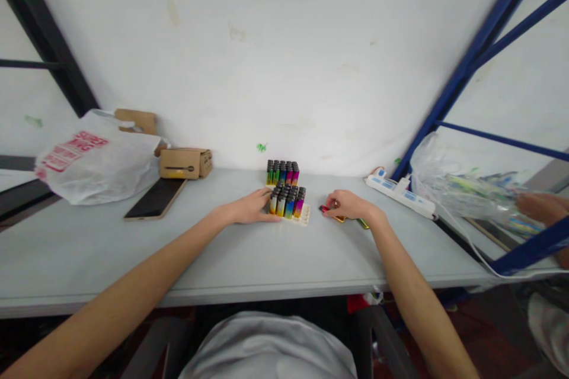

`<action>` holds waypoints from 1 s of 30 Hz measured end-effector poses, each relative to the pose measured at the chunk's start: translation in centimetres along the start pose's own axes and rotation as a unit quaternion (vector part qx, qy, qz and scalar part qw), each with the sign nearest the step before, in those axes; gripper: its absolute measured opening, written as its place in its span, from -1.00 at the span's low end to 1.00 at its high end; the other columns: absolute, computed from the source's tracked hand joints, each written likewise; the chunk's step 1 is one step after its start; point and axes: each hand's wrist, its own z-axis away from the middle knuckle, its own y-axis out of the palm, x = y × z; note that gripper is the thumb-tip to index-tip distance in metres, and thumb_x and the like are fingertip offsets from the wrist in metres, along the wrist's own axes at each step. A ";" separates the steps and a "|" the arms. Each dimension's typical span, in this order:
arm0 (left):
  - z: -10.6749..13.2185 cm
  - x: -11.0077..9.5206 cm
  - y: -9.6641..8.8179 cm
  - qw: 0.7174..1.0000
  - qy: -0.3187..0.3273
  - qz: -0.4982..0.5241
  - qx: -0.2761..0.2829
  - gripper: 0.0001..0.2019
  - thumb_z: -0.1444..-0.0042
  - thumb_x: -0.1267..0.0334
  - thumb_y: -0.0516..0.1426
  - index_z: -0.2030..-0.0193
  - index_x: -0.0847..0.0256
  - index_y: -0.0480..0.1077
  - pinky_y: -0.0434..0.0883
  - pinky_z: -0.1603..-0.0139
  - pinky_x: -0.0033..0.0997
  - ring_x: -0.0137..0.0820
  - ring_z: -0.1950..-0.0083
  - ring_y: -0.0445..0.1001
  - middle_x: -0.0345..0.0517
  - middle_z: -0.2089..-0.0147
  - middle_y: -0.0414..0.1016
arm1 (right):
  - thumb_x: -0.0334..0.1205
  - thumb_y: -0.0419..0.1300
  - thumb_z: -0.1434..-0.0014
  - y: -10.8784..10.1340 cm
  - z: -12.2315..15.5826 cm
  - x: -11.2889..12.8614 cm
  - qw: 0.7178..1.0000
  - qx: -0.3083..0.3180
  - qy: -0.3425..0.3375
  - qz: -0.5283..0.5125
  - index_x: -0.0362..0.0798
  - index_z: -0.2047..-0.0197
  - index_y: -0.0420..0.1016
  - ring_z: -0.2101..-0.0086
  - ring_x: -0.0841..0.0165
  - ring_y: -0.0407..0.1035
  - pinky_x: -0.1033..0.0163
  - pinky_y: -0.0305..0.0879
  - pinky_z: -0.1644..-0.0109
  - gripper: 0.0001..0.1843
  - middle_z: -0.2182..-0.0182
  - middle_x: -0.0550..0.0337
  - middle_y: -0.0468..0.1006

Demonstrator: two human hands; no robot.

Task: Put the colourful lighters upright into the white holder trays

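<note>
Lighters (288,206) with shiny yellow, blue and purple bodies and black tops stand upright in rows in a cream tray (305,217). Several slots at the tray's right side hold no lighter. My left hand (249,207) grips the tray's left side, with the thumb along the front and the fingers behind. On the table to the right, my right hand (349,205) has its fingers curled down over a red lighter (324,209). A yellow-green lighter (363,223) lies beside that hand; others under the palm are partly hidden.
Behind the tray stands another block of lighters (283,172). A phone (155,199), a cardboard box (184,163) and a white plastic bag (100,157) are at the left. A power strip (400,195) lies right, near a blue frame post; beyond it shows another person's hand (537,207).
</note>
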 end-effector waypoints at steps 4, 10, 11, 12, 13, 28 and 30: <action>-0.1 0.3 0.1 1.000 0.011 0.000 -0.007 -0.28 -0.24 -0.32 0.15 -0.35 0.13 0.36 0.03 -0.58 -0.17 -0.07 -0.52 0.15 0.03 -0.52 0.19 | -0.05 0.37 -0.18 0.3 -0.3 0.6 0.997 -0.051 -0.038 -0.047 -0.10 0.22 0.55 0.28 0.25 0.48 0.23 0.34 0.19 -0.73 0.25 0.03 0.65; -0.2 0.8 0.4 1.000 0.006 0.002 -0.009 -0.27 -0.22 -0.35 0.15 -0.35 0.11 0.35 0.08 -0.56 -0.08 -0.04 -0.51 0.16 0.01 -0.52 0.20 | 0.06 0.29 -0.25 0.6 -0.5 1.1 0.961 -0.131 -0.072 -0.232 -0.05 0.11 0.46 0.31 0.28 0.48 0.18 0.42 0.18 -0.65 0.29 0.12 0.63; -0.2 0.8 0.5 1.000 0.008 0.005 -0.013 -0.26 -0.21 -0.35 0.16 -0.35 0.11 0.35 0.08 -0.56 -0.08 -0.03 -0.51 0.17 0.02 -0.52 0.20 | 0.09 0.29 -0.24 0.6 -0.5 1.3 0.954 -0.144 -0.077 -0.251 -0.06 0.10 0.47 0.31 0.29 0.48 0.18 0.43 0.18 -0.63 0.27 0.11 0.63; -0.2 0.8 0.5 1.000 0.008 0.007 -0.017 -0.25 -0.21 -0.36 0.16 -0.35 0.13 0.35 0.09 -0.55 -0.09 -0.02 -0.51 0.17 0.04 -0.52 0.21 | 0.11 0.28 -0.26 0.6 -0.6 1.5 0.949 -0.151 -0.084 -0.265 -0.06 0.11 0.47 0.31 0.30 0.49 0.17 0.44 0.16 -0.61 0.26 0.11 0.62; -0.2 0.8 0.5 1.000 0.008 0.009 -0.019 -0.24 -0.20 -0.36 0.16 -0.35 0.14 0.35 0.09 -0.55 -0.09 -0.02 -0.51 0.17 0.06 -0.52 0.20 | 0.13 0.25 -0.28 0.6 -0.6 1.7 0.944 -0.153 -0.090 -0.278 -0.06 0.13 0.46 0.32 0.31 0.48 0.17 0.44 0.16 -0.61 0.28 0.13 0.60; -0.2 0.7 0.4 1.000 0.006 -0.003 -0.012 -0.24 -0.22 -0.37 0.14 -0.37 0.14 0.32 0.06 -0.56 -0.12 -0.04 -0.51 0.16 0.06 -0.53 0.18 | 0.43 0.03 -0.29 3.1 -2.5 4.1 0.899 -0.184 -0.024 -0.396 0.03 0.37 0.25 0.62 0.47 0.03 0.32 0.01 0.57 -0.41 0.61 0.41 0.16; -0.2 0.8 0.4 1.000 0.005 -0.006 -0.010 -0.24 -0.23 -0.36 0.14 -0.38 0.14 0.32 0.06 -0.56 -0.13 -0.05 -0.52 0.16 0.05 -0.53 0.18 | 0.42 0.05 -0.28 3.3 -2.7 4.3 0.908 -0.218 -0.019 -0.357 0.03 0.48 0.19 0.59 0.46 0.04 0.29 0.01 0.53 -0.37 0.63 0.37 0.16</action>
